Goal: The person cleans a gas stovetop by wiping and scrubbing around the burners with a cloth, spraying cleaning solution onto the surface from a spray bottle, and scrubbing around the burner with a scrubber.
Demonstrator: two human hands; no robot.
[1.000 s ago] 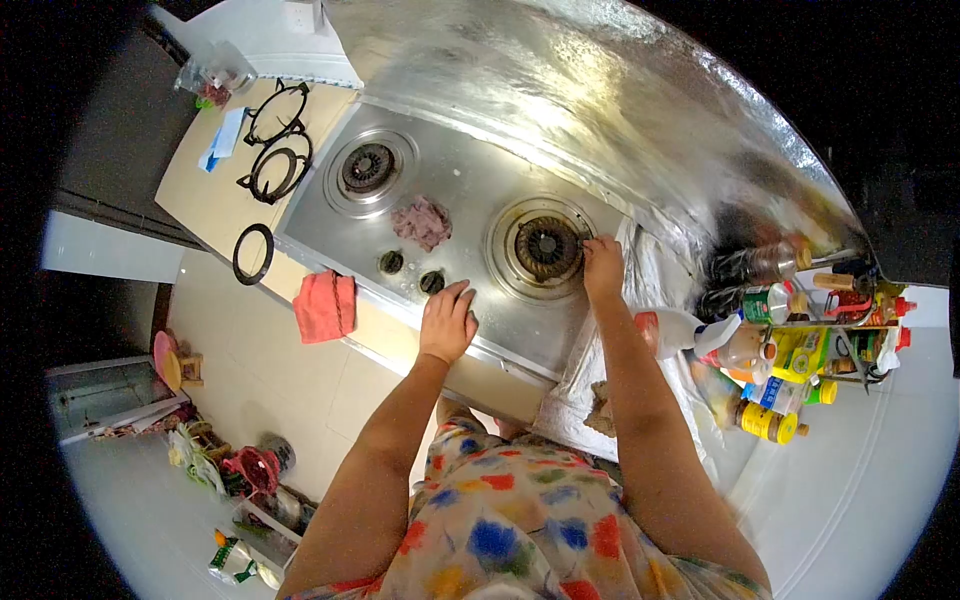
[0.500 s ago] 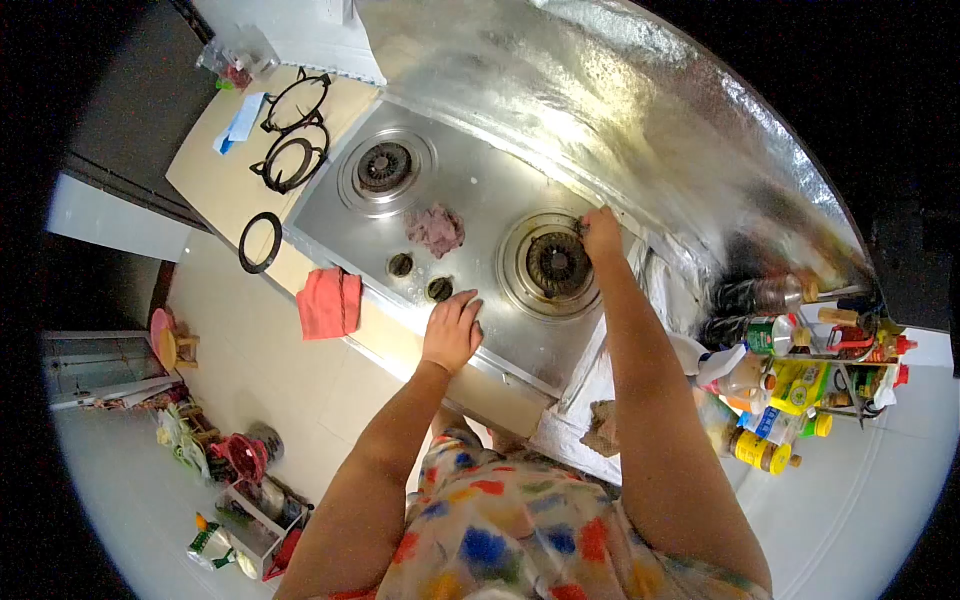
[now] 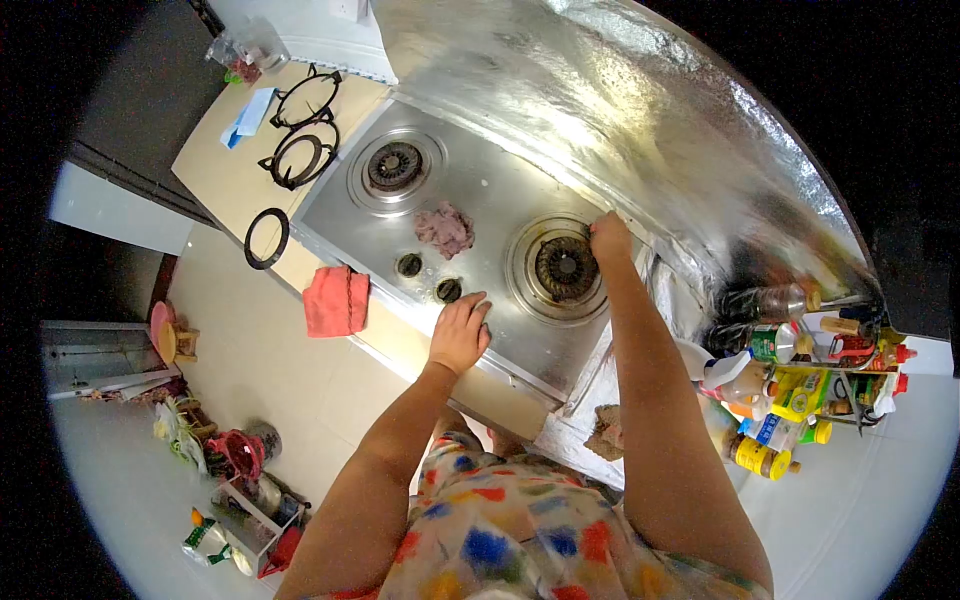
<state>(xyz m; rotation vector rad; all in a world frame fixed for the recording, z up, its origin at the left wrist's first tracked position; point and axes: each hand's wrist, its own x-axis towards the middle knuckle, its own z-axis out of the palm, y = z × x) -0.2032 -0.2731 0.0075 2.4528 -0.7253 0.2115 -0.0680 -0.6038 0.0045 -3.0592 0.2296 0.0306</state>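
Observation:
A steel two-burner gas stove lies in front of me. At the rim of its right burner, my right hand is closed with curled fingers; whatever they hold is hidden. My left hand rests palm down on the stove's front edge, fingers stretched out, just below a control knob. Another knob sits to its left. A crumpled pinkish cloth lies on the steel between the burners. The left burner is bare, without its pan support.
Black pan supports and a black ring lie on the left counter beside blue-white paper. A folded red cloth hangs over the front edge. Bottles crowd a rack at right. Foil covers the back wall.
The whole view has shifted slightly, so the stove sits a little further right. Both hands stay at nearly the same places on the stove.

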